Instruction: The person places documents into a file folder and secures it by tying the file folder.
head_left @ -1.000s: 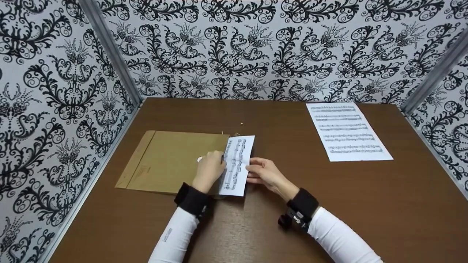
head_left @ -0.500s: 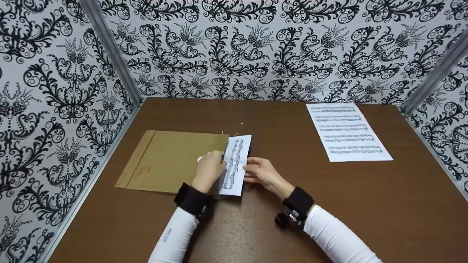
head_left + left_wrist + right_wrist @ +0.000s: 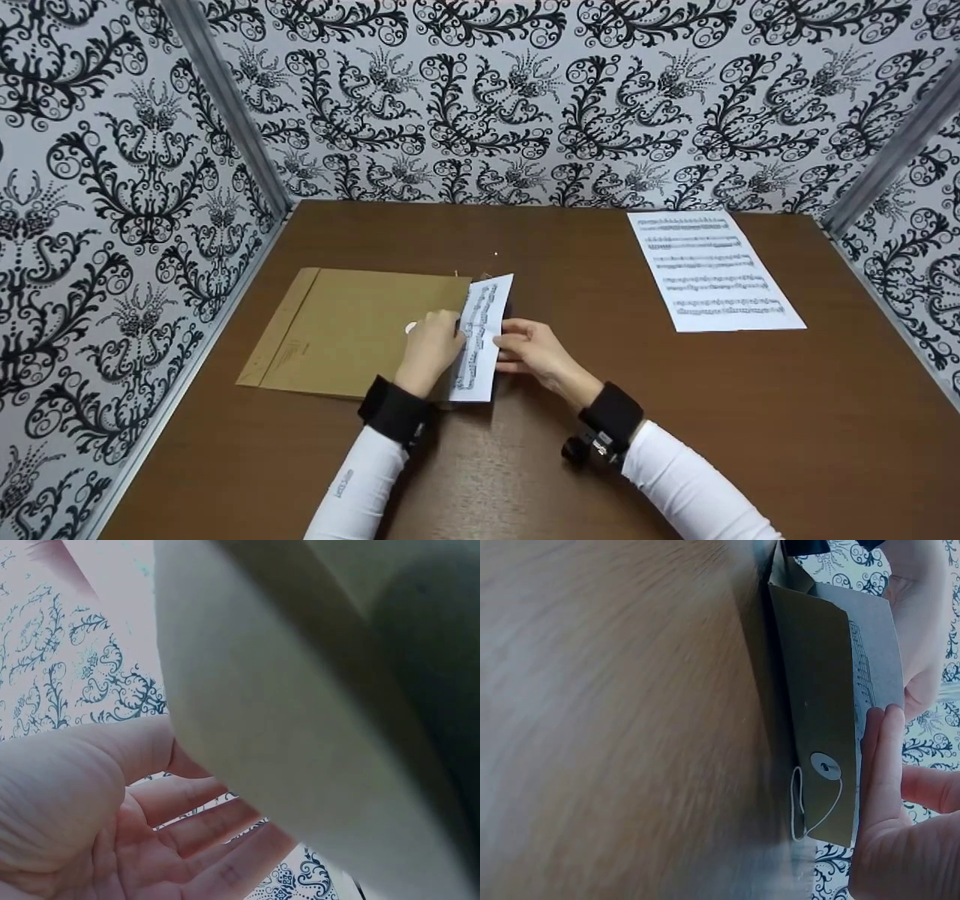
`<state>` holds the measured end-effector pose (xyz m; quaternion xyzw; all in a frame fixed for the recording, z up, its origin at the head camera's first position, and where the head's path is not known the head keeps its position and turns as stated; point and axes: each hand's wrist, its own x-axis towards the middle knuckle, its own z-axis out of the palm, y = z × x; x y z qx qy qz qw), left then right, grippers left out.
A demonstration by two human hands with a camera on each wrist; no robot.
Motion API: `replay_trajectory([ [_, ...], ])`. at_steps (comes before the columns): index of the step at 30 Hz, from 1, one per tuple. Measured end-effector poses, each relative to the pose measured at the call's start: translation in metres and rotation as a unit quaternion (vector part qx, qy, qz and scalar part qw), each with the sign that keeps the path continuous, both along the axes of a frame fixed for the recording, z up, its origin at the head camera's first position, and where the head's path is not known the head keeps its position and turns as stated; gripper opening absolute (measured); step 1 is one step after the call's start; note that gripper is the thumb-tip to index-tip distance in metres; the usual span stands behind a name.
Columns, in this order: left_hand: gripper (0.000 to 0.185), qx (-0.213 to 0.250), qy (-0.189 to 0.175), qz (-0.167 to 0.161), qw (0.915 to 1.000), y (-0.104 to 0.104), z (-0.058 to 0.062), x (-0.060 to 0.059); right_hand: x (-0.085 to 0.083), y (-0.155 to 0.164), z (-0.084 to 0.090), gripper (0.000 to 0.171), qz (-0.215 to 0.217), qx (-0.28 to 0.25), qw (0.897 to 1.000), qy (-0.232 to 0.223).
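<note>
- Brown kraft-paper envelope (image 3: 352, 330), lying on the left part of the wood-grain table (image 3: 585, 277), with faint print near its left end and a white disc (image 3: 410, 328) beside the left hand (image 3: 430, 345).
- White sheet of music (image 3: 472, 379), printed with black staves, sticks out of the envelope's right-hand mouth, creased or bent about midway along its free edge.
- Below that sheet, a flap (image 3: 814, 690) carries a pale round button (image 3: 826, 766) and a looped string (image 3: 793, 799).
- Left hand grips the envelope at its mouth; the wrist view is blurred, so exactly where the thumb presses is hard to tell.
- Right hand (image 3: 544, 356) pinches the sheet's free edge, thumb above, fingers beneath.
- Open tabletop stretches from the right hand to a second sheet of music (image 3: 716, 277), well apart at far right; a narrower strip separates the envelope from the patterned left wall (image 3: 135, 180).
</note>
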<state>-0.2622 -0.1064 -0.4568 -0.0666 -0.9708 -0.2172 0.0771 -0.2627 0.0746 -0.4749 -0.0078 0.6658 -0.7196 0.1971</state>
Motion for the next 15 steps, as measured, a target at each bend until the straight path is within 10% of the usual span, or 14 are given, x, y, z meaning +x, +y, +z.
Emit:
replay_trajectory([
  [15,0.007,-0.004,0.011,0.003,0.9999,0.0008,-0.0006,0.0005,-0.0047,-0.0029,-0.0095,0.045,-0.011,0.020,1.000,-0.022],
])
